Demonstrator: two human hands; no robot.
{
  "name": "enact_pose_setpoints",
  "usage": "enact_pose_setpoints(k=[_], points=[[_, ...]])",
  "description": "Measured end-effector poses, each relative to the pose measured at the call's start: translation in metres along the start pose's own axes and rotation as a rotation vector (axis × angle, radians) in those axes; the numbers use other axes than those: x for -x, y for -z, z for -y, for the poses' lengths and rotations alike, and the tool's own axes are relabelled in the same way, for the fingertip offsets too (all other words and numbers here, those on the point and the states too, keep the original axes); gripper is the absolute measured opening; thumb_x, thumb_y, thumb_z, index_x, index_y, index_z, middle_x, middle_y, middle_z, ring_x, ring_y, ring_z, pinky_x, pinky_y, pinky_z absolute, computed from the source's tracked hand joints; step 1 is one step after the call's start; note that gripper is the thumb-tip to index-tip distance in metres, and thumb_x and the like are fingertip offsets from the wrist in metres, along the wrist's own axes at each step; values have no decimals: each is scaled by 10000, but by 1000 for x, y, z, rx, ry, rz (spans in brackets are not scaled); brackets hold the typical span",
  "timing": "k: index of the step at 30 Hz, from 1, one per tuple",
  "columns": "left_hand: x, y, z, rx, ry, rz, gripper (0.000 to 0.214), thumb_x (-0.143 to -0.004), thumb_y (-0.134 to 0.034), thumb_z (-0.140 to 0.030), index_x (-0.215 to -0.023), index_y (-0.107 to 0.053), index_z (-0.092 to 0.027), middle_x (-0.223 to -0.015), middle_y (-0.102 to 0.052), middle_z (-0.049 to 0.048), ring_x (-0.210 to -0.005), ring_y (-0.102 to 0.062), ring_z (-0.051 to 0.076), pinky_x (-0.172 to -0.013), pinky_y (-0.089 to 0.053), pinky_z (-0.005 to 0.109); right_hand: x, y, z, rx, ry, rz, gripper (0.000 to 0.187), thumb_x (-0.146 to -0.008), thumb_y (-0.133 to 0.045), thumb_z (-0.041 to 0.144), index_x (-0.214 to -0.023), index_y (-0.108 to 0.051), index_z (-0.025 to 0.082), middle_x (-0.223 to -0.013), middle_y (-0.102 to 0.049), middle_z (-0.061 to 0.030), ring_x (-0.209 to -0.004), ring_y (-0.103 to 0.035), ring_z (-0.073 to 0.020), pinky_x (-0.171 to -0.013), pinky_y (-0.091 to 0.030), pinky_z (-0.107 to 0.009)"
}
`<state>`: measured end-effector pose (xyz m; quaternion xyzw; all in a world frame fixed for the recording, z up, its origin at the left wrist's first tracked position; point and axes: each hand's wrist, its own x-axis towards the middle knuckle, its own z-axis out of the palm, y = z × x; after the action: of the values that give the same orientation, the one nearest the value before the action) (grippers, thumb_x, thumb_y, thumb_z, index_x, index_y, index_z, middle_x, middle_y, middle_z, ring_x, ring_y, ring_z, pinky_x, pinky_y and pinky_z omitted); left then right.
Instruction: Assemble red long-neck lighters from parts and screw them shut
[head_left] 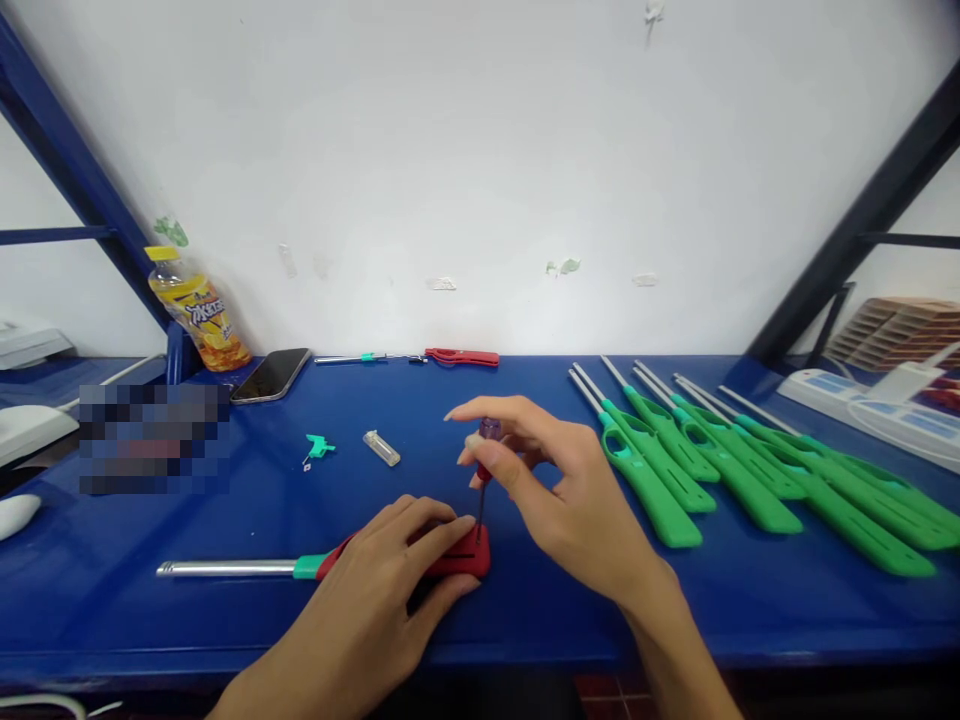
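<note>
A red long-nosed lighter [465,562] lies flat near the table's front edge, its silver tube pointing left past a teal collar. My left hand [394,565] is closed over its red handle and presses it against the table. In my right hand [559,485] a small screwdriver [489,445] is pinched by its dark purple-red handle. Its thin shaft stands nearly upright, with the tip at the right end of the red handle. Beyond my hands lie a small green plastic part [319,446] and a clear fuel tank [382,448].
Several green long-nosed lighters [705,450] lie side by side on the right of the blue table [300,620]. At the back are a phone [271,376], a drink bottle [201,312], a metal rod [341,359] and a red handle shell [461,357]. A power strip [862,400] sits far right.
</note>
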<state>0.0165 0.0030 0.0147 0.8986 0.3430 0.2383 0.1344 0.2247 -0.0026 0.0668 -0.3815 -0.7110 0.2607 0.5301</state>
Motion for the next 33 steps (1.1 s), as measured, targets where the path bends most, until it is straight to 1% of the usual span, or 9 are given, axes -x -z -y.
enact_pose_setpoints(k=[4, 7, 9, 11, 15, 18, 25, 29, 33], points=[[1, -1, 1, -4, -13, -7, 331, -1000, -672, -204, -1318, -665, -291, -1213, -699, 42, -1049, -698, 250, -895, -617, 414, 0, 1, -1, -46, -13, -108, 240, -1100, -524, 300, -1283, -661, 372, -941, -697, 60, -790, -684, -100, -704, -542, -239], [1, -1, 2, -7, -15, -18, 334, -996, -678, -198, -1315, -669, -297, -1217, -704, 38, -1056, -701, 245, -899, -617, 399, 0, 4, 0, -41, -22, -162, 210, -1113, -484, 335, -1247, -644, 360, -828, -591, 63, -732, -593, -111, -701, -499, -256], [1, -1, 2, -18, -9, -37, 334, -989, -692, -203, -1311, -678, -290, -1213, -710, 40, -1058, -704, 246, -909, -618, 400, 0, 9, 0, 30, -115, -121, 162, -1087, -541, 382, -1204, -648, 349, -730, -489, 77, -641, -483, -120, -618, -434, -259], [0, -1, 1, -33, 4, -51, 327, -978, -708, -207, -1298, -694, -273, -1197, -720, 44, -1051, -710, 251, -912, -622, 407, 1, 16, 0, 155, -237, 1, 121, -1031, -641, 415, -1093, -689, 323, -668, -454, 84, -601, -427, -125, -569, -375, -269], [-2, 0, 0, -40, 17, -49, 305, -969, -716, -209, -1271, -715, -249, -1172, -739, 49, -1033, -714, 259, -896, -629, 410, 3, 25, -4, 368, -350, 321, 169, -979, -712, 379, -855, -765, 277, -770, -689, 49, -731, -590, -150, -679, -418, -297], [-2, 0, 0, -42, 12, -59, 284, -972, -709, -199, -1253, -719, -235, -1168, -741, 55, -1032, -712, 267, -888, -625, 422, 5, 25, -6, 424, -367, 406, 132, -971, -717, 353, -890, -795, 284, -936, -764, 25, -912, -666, -198, -806, -455, -321], [-2, 2, 0, 30, 13, -34, 281, -989, -681, -177, -1248, -700, -283, -1181, -725, 25, -1043, -701, 242, -891, -603, 393, 6, 17, -11, 398, -338, 425, 69, -954, -732, 297, -919, -790, 285, -975, -772, 20, -960, -678, -214, -845, -462, -328], [-1, 1, 1, 28, 24, -12, 251, -996, -673, -177, -1220, -706, -285, -1193, -720, 25, -1058, -691, 248, -899, -598, 407, 5, 15, -6, 386, -293, 393, 184, -1015, -663, 409, -946, -778, 283, -956, -763, 21, -919, -668, -193, -819, -452, -317], [-2, 2, -1, 28, 22, -8, 271, -997, -679, -182, -1259, -702, -247, -1210, -723, 49, -1073, -693, 248, -935, -594, 406, 4, 17, 4, 310, -277, 338, 271, -1069, -570, 427, -931, -740, 267, -903, -746, 31, -843, -653, -164, -770, -441, -303]])
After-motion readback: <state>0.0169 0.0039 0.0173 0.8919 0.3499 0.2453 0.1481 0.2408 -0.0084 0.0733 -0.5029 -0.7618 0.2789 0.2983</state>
